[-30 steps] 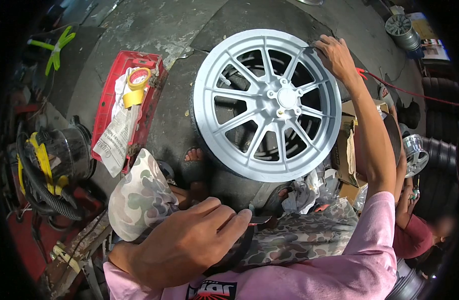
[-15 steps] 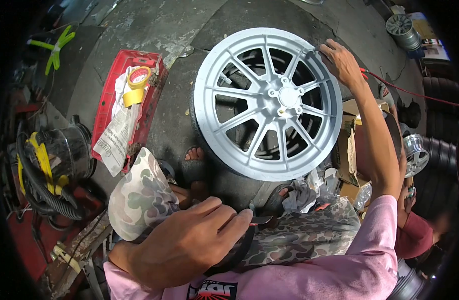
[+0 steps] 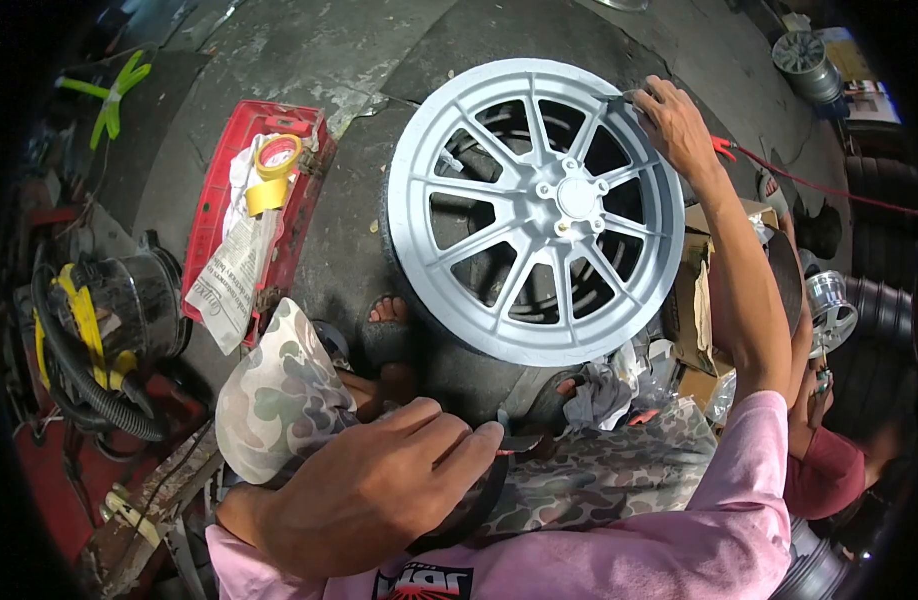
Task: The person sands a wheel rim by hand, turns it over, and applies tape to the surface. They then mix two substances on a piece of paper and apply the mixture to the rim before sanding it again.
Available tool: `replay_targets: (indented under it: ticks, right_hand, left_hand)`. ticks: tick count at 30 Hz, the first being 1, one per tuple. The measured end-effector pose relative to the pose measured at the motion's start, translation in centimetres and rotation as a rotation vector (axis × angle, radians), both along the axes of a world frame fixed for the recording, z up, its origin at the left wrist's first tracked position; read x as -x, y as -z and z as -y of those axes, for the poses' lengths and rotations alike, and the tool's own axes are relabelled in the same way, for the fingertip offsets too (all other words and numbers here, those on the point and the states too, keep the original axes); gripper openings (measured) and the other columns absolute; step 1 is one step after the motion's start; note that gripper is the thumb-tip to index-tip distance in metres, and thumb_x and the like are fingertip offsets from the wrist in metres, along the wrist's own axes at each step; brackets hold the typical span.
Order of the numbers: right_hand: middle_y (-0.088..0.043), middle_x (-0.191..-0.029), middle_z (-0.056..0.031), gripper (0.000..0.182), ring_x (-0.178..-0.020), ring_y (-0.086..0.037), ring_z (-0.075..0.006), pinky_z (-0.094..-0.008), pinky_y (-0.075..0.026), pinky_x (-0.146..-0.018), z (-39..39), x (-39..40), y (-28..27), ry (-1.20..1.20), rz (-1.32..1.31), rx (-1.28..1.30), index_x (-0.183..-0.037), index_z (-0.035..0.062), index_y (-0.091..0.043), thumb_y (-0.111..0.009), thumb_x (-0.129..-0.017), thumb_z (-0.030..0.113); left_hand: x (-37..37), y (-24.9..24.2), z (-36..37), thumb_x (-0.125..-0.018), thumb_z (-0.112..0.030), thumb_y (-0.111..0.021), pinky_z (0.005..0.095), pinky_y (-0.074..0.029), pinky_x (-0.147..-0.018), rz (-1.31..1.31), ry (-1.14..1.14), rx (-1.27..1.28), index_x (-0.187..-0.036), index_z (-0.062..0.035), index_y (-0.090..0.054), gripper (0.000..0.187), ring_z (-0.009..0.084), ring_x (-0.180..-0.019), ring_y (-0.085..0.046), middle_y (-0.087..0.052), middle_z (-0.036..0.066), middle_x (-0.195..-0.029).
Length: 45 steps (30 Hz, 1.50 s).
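Observation:
My left hand (image 3: 374,490) is closed in front of my chest. From its fingertips sticks out a thin dark flat blade (image 3: 521,444) with a bit of red beside it; the rest is hidden in the fist. A light-grey multi-spoke wheel rim (image 3: 449,285) lies face up on the floor before me, on something dark and round. At its far right edge, my right hand (image 3: 674,125) reaches over with bent fingers. These pinch a thin dark-grey piece (image 3: 619,98), whose kind I cannot make out, against the outer lip.
To the left, a red tray (image 3: 211,190) holds rolls of yellow tape (image 3: 279,155) and newspaper (image 3: 229,280). A black hose (image 3: 94,385) and drum stand far left. At right are a cardboard box (image 3: 694,300), a red cable (image 3: 819,185), other wheels and another person's sleeve (image 3: 829,475).
My right hand has shifted slightly along the rim's edge, and more of the dark piece now shows at its fingertips. My left hand has stayed nearly still.

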State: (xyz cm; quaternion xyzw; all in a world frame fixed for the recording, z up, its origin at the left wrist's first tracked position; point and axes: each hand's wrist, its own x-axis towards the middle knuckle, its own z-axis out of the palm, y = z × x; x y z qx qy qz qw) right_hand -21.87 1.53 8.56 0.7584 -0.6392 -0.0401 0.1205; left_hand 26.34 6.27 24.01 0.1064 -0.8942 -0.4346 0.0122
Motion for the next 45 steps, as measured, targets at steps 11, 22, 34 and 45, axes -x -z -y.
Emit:
replay_targets:
  ticks: [11, 22, 34, 45]
  right_hand:
    - [-0.057, -0.120, -0.0098, 0.036, -0.114, -0.058, -0.0270, -0.0396, -0.047, -0.096, 0.3, 0.6, 0.7, -0.008, -0.050, 0.016, -0.122, 0.0111, -0.063, -0.068, -0.086, 0.009]
    - [-0.057, -0.121, -0.0095, 0.034, -0.113, -0.058, -0.0258, -0.0392, -0.047, -0.096, 0.3, 0.2, 0.6, -0.009, -0.097, 0.026, -0.123, 0.0114, -0.063, -0.065, -0.089, 0.009]
    - [-0.061, -0.110, -0.0091, 0.025, -0.104, -0.062, -0.0274, -0.0402, -0.046, -0.090, 0.2, 0.4, 0.5, 0.017, -0.031, 0.056, -0.115, 0.0118, -0.068, -0.066, -0.091, 0.015]
    - [-0.067, -0.101, -0.0091, 0.020, -0.091, -0.065, -0.0317, -0.0424, -0.041, -0.080, 0.7, 1.4, 0.8, 0.116, 0.221, -0.030, -0.110, 0.0122, -0.070, -0.062, -0.096, 0.025]
  left_hand:
    - [0.0, -0.2, 0.1, -0.084, -0.008, -0.063, 0.0326, -0.052, -0.075, 0.015, 0.023, 0.000, -0.118, 0.0119, -0.060, 0.039, 0.0256, -0.083, -0.059, -0.057, 0.012, -0.088]
    - [-0.1, -0.1, 0.0, -0.083, -0.008, -0.061, 0.0325, -0.052, -0.078, 0.019, 0.033, 0.014, -0.118, 0.0122, -0.060, 0.041, 0.0252, -0.083, -0.059, -0.058, 0.012, -0.089]
    - [0.0, -0.2, 0.2, -0.082, -0.009, -0.061, 0.0313, -0.051, -0.078, 0.024, 0.045, 0.030, -0.117, 0.0128, -0.060, 0.041, 0.0242, -0.082, -0.059, -0.057, 0.012, -0.088]
    - [0.0, 0.1, 0.0, -0.082, -0.009, -0.062, 0.0306, -0.051, -0.076, 0.013, 0.035, 0.042, -0.117, 0.0117, -0.061, 0.040, 0.0237, -0.081, -0.059, -0.057, 0.011, -0.087]
